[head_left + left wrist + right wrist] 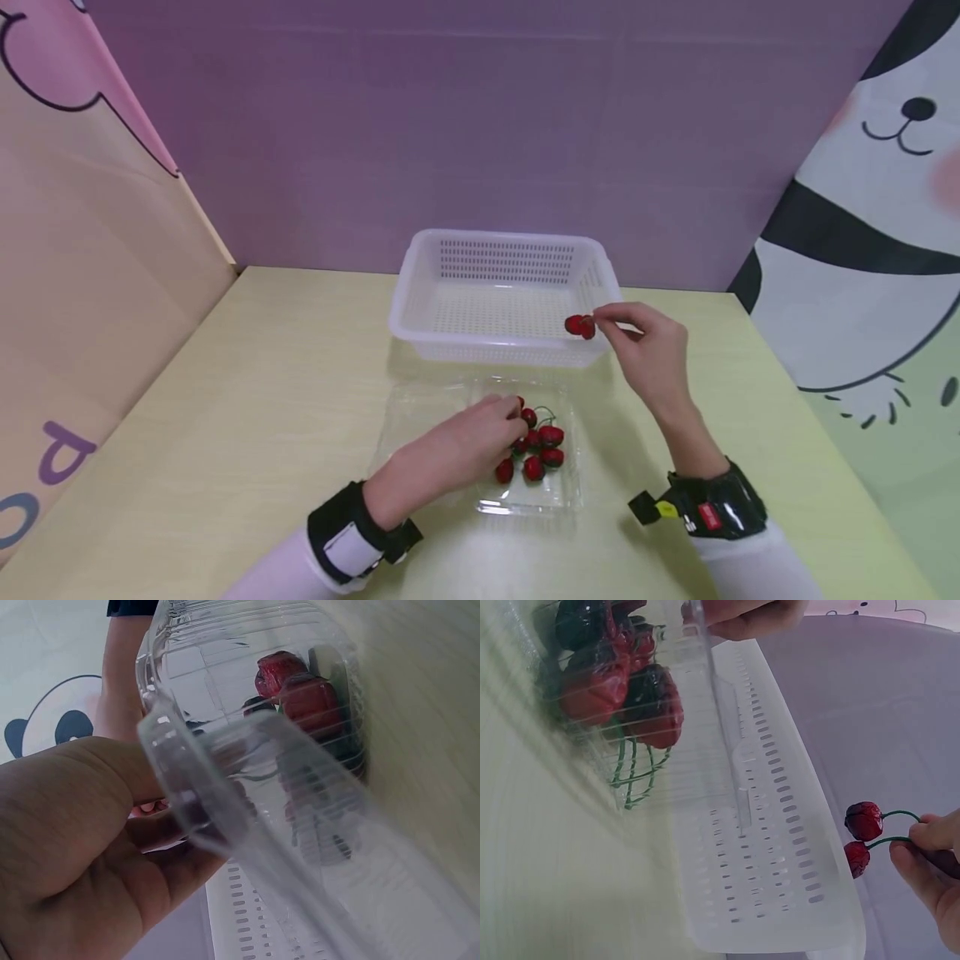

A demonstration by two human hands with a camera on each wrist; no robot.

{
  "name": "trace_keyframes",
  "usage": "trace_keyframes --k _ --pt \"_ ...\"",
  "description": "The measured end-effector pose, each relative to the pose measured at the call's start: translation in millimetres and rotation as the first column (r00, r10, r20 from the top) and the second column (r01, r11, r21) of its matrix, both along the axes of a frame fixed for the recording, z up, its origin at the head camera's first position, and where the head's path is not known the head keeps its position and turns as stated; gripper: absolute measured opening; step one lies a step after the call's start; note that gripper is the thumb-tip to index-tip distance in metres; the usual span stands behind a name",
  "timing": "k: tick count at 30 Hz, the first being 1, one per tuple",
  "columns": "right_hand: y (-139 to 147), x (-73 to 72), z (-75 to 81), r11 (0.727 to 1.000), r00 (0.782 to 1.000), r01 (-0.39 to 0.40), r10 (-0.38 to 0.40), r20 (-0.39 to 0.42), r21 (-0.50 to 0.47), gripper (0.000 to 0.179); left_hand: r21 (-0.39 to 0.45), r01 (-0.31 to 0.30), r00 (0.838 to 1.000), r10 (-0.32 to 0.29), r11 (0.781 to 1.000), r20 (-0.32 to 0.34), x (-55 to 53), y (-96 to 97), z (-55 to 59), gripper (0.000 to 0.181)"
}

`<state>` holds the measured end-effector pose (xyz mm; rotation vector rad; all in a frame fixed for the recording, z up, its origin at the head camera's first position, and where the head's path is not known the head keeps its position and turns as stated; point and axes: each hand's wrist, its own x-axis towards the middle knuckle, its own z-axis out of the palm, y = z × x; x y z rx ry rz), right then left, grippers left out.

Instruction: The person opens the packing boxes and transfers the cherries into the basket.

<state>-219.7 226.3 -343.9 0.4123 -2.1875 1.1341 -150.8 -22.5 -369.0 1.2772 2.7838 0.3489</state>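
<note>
Purple backdrop [480, 125], rising at twelve o'clock behind a pale table [262, 417]. White perforated basket [487, 339], upright at the table's far side. Clear plastic container [567, 493], lying at six o'clock from the basket, its two halves spread side by side. Right hand [651, 354], at four o'clock from the basket's centre; thumb and forefinger pinch the stems [901, 811] of two cherries. Left hand [468, 437], reaching over the container from eight o'clock, fingers bent at the fruit; whether they grip a cherry cannot be told. Cherry pile [534, 439], red with green stems, in the container's three-o'clock half, at three o'clock from the left hand and partly hidden by its fingertips. Pair of cherries [574, 325], hanging clear of the right fingertips between eight and nine o'clock, overlapping the basket's four-o'clock corner in the head view; the fingers meet only the stems.
</note>
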Motion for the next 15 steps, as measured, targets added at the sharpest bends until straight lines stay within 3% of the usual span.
trace_keyframes --k 7,15 --pt "0.2 -4.1 -3.8 0.997 0.999 -0.032 0.031 -0.019 -0.072 0.009 -0.029 -0.005 1.0 0.006 1.0 0.009 1.0 0.3 1.1 0.016" --pt "-0.6 -7.9 -10.6 0.999 1.0 -0.022 0.023 0.014 -0.03 0.013 -0.057 0.004 1.0 -0.004 0.998 0.006 0.7 -0.1 -0.4 0.014"
